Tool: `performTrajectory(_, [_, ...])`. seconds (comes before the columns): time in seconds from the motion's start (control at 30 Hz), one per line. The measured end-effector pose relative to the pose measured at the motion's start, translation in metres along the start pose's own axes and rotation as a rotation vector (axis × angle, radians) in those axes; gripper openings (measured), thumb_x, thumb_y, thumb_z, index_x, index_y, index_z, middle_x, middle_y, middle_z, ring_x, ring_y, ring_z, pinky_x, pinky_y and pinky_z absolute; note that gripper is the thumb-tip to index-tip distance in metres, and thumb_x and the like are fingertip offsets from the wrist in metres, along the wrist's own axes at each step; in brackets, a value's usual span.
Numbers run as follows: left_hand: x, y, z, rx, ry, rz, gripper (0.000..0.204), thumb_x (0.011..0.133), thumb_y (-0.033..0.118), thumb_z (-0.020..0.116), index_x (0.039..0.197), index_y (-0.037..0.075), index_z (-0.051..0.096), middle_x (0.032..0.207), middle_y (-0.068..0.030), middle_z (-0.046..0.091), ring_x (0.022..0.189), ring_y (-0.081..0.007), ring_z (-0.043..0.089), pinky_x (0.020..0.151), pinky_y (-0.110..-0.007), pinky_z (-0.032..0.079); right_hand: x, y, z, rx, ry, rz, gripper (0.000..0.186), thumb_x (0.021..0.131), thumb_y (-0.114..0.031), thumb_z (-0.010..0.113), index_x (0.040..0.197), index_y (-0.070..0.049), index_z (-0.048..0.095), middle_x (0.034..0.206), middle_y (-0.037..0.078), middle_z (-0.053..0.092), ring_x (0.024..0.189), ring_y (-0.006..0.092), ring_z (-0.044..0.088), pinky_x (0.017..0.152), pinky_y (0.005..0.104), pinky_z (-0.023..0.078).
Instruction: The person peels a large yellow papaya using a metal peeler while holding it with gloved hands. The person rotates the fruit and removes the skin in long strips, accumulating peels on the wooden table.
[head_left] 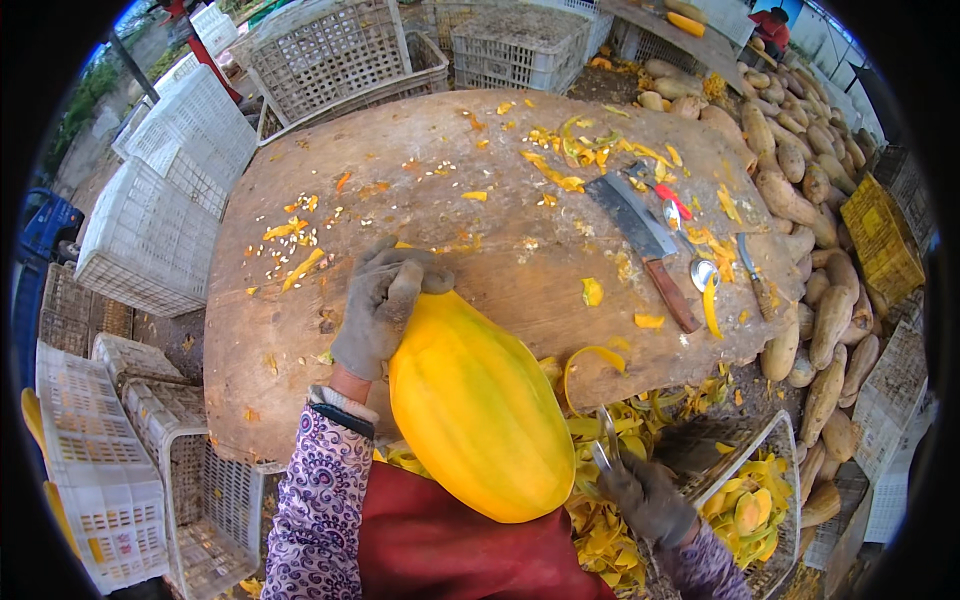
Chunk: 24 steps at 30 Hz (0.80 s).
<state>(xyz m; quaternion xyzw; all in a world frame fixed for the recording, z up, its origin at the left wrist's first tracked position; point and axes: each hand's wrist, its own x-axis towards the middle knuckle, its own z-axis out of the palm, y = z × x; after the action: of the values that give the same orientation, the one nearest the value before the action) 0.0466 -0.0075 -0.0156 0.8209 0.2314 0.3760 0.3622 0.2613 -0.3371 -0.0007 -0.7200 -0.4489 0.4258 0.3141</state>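
Peeled yellow gourd held against the edge of a round wooden table, peeler in the other hand.

Left hand [383, 303], in a grey glove, is clamped over the far end of the large yellow peeled gourd [477, 407]; the gourd lies lengthwise, far end resting on the near edge of the wooden table [400, 200], near end over the person's red apron [440, 545]. Right hand [648, 497], dark glove, is closed round a metal peeler [605, 440] just beside the gourd's right flank. Yellow peelings [600, 520] lie heaped below. On the table, well apart: a cleaver [640, 235], a spoon [703, 272], a small knife [753, 275]. Unpeeled tan gourds [820, 310] are piled at right; white crates [160, 220] stand at left.
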Motion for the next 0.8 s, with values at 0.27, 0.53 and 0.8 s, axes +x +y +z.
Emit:
performTrajectory(0.27, [0.0,0.003,0.001,0.029,0.005,-0.036,0.044,0.102,0.03,0.042,0.083,0.006,0.074,0.096,-0.0073,0.076,0.11,-0.0268,0.064,0.119,-0.049,0.026,0.149,-0.058,-0.019,-0.772,-0.169,-0.825,0.033,0.097,-0.034,0.058,0.113,-0.005,0.059,0.09,0.023,0.068,0.077,0.04,0.066,0.063,0.0494,0.052])
performTrajectory(0.53, [0.002,0.0,0.0,0.025,-0.026,-0.022,0.042,0.102,0.028,0.043,0.084,0.007,0.074,0.096,-0.0074,0.076,0.109,-0.0267,0.065,0.118,-0.049,0.028,0.099,-0.078,-0.026,-0.465,-0.245,-0.31,0.027,0.099,-0.028,0.057,0.085,-0.005,0.056,0.058,0.019,0.053,0.056,0.0373,0.062,0.048,0.0476,0.047])
performTrajectory(0.8, [0.002,0.003,0.0,0.061,-0.029,-0.034,0.041,0.102,0.026,0.042,0.084,0.007,0.074,0.097,-0.0063,0.076,0.108,-0.0255,0.065,0.117,-0.049,0.028,-0.008,-0.024,-0.002,-0.239,-0.127,-0.121,0.031,0.098,-0.032,0.058,0.085,-0.004,0.059,0.067,0.018,0.063,0.061,0.0373,0.066,0.054,0.0459,0.051])
